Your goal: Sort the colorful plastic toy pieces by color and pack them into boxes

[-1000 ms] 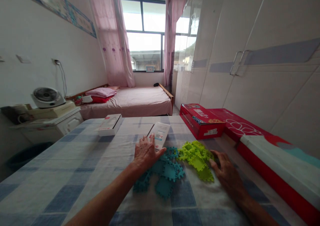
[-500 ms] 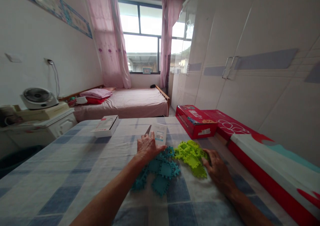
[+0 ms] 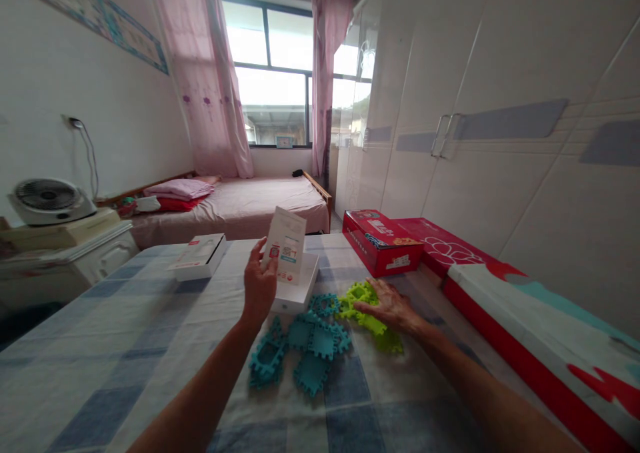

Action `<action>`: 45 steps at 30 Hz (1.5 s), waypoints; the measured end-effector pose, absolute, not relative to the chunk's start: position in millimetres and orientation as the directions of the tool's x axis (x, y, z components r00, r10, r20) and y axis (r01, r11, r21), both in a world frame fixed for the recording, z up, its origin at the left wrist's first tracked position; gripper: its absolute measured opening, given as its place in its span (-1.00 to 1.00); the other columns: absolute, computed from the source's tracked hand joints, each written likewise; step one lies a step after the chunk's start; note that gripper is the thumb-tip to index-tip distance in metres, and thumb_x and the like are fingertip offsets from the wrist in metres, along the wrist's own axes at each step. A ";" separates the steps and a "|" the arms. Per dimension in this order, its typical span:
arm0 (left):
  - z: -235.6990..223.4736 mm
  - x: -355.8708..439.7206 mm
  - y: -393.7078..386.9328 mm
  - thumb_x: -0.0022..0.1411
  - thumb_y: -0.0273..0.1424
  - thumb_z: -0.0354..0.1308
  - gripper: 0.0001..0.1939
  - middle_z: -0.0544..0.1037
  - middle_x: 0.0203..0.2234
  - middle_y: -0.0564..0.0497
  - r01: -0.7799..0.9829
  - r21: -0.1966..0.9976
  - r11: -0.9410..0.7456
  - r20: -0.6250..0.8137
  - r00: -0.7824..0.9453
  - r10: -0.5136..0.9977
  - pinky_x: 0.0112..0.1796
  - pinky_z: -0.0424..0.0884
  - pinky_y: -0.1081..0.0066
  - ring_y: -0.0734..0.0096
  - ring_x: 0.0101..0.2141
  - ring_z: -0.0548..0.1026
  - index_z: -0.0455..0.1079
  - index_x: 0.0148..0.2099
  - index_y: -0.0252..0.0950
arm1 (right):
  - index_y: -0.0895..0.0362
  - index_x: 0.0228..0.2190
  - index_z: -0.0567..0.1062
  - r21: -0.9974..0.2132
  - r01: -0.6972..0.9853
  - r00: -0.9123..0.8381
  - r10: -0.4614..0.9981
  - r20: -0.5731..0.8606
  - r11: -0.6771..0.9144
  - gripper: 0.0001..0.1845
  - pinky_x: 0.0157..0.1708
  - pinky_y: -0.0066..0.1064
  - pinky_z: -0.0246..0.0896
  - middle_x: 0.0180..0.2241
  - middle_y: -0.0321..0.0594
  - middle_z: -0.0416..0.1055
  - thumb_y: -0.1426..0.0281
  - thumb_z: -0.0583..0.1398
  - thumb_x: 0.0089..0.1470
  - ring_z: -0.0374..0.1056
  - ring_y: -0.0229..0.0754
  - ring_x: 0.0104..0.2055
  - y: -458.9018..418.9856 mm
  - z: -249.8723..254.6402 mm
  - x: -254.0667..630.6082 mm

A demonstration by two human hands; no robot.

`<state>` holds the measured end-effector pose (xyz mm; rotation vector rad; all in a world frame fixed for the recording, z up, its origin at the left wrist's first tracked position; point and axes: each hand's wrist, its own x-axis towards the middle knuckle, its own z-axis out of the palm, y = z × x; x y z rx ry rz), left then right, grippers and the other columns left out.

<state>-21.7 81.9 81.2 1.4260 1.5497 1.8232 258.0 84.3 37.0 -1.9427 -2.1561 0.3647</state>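
My left hand (image 3: 260,285) pinches a white printed leaflet (image 3: 287,234) with QR codes on it, held tilted up above the table. Below and behind the leaflet lies a white box (image 3: 296,298), partly hidden by it. My right hand (image 3: 394,305) rests with outstretched fingers on a heap of lime-green puzzle pieces (image 3: 356,304) with toothed edges, covering some of them. Teal puzzle pieces (image 3: 314,369) of the same kind lie in a loose heap between my forearms, close to the white box.
A white box part (image 3: 199,258) with a dark inside edge lies at the table's back left. Along the right stand a red box (image 3: 383,243) and a long red-and-white box (image 3: 505,313). A checked cloth (image 3: 155,346) covers the table. Beyond it is a bed (image 3: 255,203).
My left hand has lifted the leaflet up and left, uncovering the white box beneath. My right hand has moved left from the edge of the lime-green pieces onto them. The view has shifted slightly right.
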 end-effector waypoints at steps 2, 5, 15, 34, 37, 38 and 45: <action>73.4 -45.8 79.4 0.13 -0.43 0.02 -0.48 0.46 -0.17 -0.07 0.361 0.873 -0.328 0.481 -0.534 0.695 -0.32 0.46 0.39 0.35 -0.29 0.50 0.18 0.17 -0.21 | 0.09 0.18 0.15 -0.286 0.954 -0.092 0.996 0.011 0.091 -0.06 0.09 0.06 -0.09 0.22 0.02 0.03 -0.15 0.09 -0.14 -0.05 0.15 0.24 86.0 35.1 250.5; 50.5 -79.2 78.6 0.11 -0.42 -0.03 -0.58 0.45 -0.16 -0.11 0.550 0.818 -0.167 0.518 -0.580 0.628 -0.11 0.40 0.26 0.25 -0.18 0.46 0.35 0.03 -0.30 | 0.11 0.12 0.25 -0.318 0.933 -0.136 0.982 0.129 0.171 -0.20 0.07 -0.08 0.02 0.12 0.00 0.21 -0.02 0.15 -0.09 0.09 0.09 0.17 86.5 30.1 248.3; 17.8 -78.7 73.9 0.21 -0.31 -0.09 -0.64 0.21 0.16 -0.17 0.769 0.624 -0.136 0.670 -0.438 0.600 0.18 -0.02 0.12 0.12 0.19 0.10 0.39 -0.05 -0.35 | 0.08 -0.17 0.44 -0.470 0.831 -0.176 0.943 0.284 0.297 -0.61 -0.15 -0.37 0.23 -0.12 -0.18 0.33 0.14 0.08 0.02 0.36 -0.16 -0.17 81.5 21.1 258.5; 21.9 -55.0 55.4 0.27 -0.21 -0.08 -0.63 0.47 -0.26 -0.05 0.905 0.322 -0.280 0.521 0.078 0.850 -0.27 0.33 0.36 0.37 -0.38 0.46 0.39 -0.03 -0.28 | 0.13 -0.04 0.38 -0.237 0.948 -0.142 0.948 0.286 0.214 -0.55 -0.24 -0.33 0.22 -0.06 -0.11 0.33 0.20 -0.05 0.13 0.38 -0.08 -0.18 78.6 26.1 247.1; 21.2 -55.1 55.9 0.27 -0.21 -0.07 -0.64 0.47 -0.26 -0.04 0.885 0.351 -0.306 0.520 0.087 0.850 -0.27 0.33 0.39 0.40 -0.39 0.46 0.38 -0.03 -0.27 | 0.16 -0.17 0.44 -0.302 0.918 -0.145 0.925 0.351 0.258 -0.56 -0.20 -0.35 0.18 -0.15 -0.08 0.42 0.22 -0.11 0.15 0.38 -0.08 -0.18 83.6 25.6 257.0; 21.2 -55.1 56.0 0.27 -0.21 -0.07 -0.64 0.47 -0.26 -0.04 0.880 0.362 -0.309 0.518 0.086 0.851 -0.27 0.33 0.39 0.41 -0.39 0.46 0.38 -0.03 -0.27 | 0.17 -0.23 0.46 -0.330 0.909 -0.128 0.923 0.363 0.255 -0.54 -0.23 -0.36 0.17 -0.23 -0.08 0.45 0.19 -0.12 0.16 0.38 -0.08 -0.22 85.8 27.6 261.3; 21.5 -52.9 57.2 0.26 -0.23 -0.06 -0.67 0.47 -0.27 -0.02 0.862 0.412 -0.296 0.506 0.054 0.861 -0.28 0.33 0.41 0.43 -0.39 0.46 0.40 -0.05 -0.23 | 0.16 -0.39 0.47 -0.542 0.817 0.060 0.906 0.419 0.196 -0.43 -0.49 -0.42 0.07 -0.60 -0.21 0.38 -0.01 -0.10 0.09 0.30 -0.15 -0.51 101.0 74.4 252.1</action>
